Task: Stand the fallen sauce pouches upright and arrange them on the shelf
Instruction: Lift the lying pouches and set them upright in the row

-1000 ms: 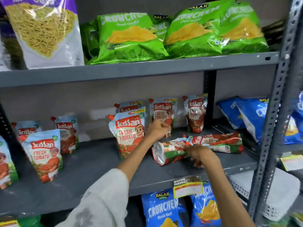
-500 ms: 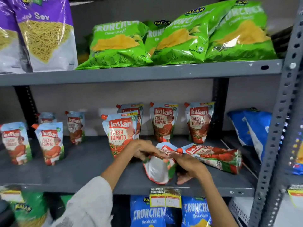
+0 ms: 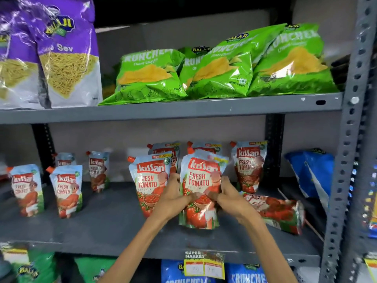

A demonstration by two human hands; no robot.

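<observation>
I hold a tomato ketchup pouch upright on the grey middle shelf. My left hand grips its left side and my right hand grips its right side. One more pouch lies flat on the shelf just right of my right hand. Another pouch stands directly left of the held one. Three pouches stand behind, among them the rightmost back pouch. Several more pouches stand at the shelf's left end.
The upper shelf carries green crisp bags and purple sev bags. A perforated upright post bounds the right side, with blue crisp bags beside it. A price tag hangs from the shelf's front edge.
The pouch that lay on its side has been lifted upright between both hands, label facing me. The view has shifted closer to the shelf and tilted upward.
</observation>
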